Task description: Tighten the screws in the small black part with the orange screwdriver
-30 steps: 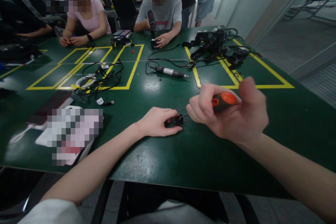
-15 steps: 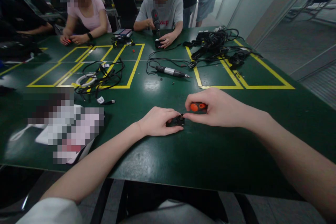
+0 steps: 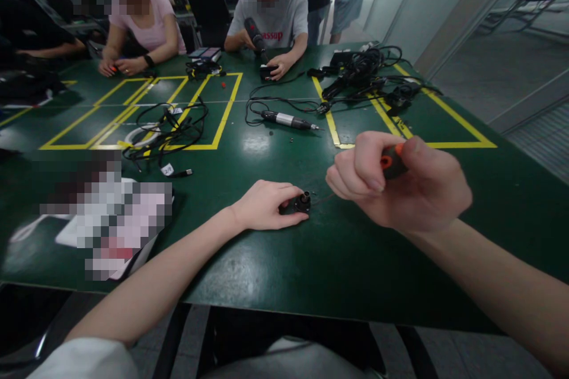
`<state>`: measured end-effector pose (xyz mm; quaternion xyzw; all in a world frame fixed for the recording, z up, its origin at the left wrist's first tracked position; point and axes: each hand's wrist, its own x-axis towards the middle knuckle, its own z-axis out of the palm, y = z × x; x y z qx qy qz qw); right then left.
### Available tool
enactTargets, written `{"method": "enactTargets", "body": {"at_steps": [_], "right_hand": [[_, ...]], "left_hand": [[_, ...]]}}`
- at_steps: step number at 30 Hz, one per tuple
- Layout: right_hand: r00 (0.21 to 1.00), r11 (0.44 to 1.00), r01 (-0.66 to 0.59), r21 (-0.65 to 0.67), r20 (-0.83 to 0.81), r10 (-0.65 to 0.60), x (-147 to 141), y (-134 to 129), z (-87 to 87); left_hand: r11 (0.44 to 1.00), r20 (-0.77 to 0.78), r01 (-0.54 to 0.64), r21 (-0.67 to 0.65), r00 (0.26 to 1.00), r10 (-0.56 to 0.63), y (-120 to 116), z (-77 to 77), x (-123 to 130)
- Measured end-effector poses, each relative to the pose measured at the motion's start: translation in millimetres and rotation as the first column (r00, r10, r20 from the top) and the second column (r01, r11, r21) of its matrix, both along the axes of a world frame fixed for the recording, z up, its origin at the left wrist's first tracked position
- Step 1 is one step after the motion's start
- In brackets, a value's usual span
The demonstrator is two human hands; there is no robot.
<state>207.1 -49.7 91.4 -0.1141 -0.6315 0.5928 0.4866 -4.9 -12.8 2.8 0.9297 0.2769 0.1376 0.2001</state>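
Note:
My left hand (image 3: 271, 206) rests on the green table, thumb and fingers closed around a small black part (image 3: 303, 204) with a round raised socket on top. To its right, raised above the table, my right hand (image 3: 400, 183) grips a screwdriver (image 3: 391, 161) with a dark grey and orange handle. Its thin shaft runs down and left from under my fingers, with the tip beside the black part, apart from it as far as I can see. A few tiny specks lie at the part's right edge, too small to name.
Beyond my hands lies an electric screwdriver (image 3: 288, 121) with its cord. Tangled black cables (image 3: 360, 74) stand at the back right, more cables (image 3: 178, 130) at left. Pixelated flat items (image 3: 133, 219) lie front left. Across the table (image 3: 249, 272), a person (image 3: 271, 18) holds a power driver (image 3: 254, 34).
My right hand has moved right and up, away from the black part, and turned with the screwdriver in it. The part's top socket now shows. My left hand has stayed in place.

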Motion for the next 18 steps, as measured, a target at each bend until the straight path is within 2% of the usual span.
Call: {"method": "enactTargets", "body": {"at_steps": [5,13,18], "right_hand": [[0.999,0.998,0.053,-0.034,-0.006,-0.054,-2.4,0.3,-3.8],[0.999,0.999,0.033,-0.016,-0.015,-0.033,-3.6,0.8,-3.7],[0.996,0.995,0.09,-0.038,0.028,-0.089,-6.8,0.2,-4.6]], "left_hand": [[1.0,-0.006,-0.002,0.011,1.0,0.002,-0.4,-0.6,0.4],[1.0,0.004,0.006,0.009,1.0,-0.006,-0.3,-0.7,0.5],[1.0,-0.014,-0.001,-0.003,1.0,0.001,-0.3,-0.2,0.8]]}}
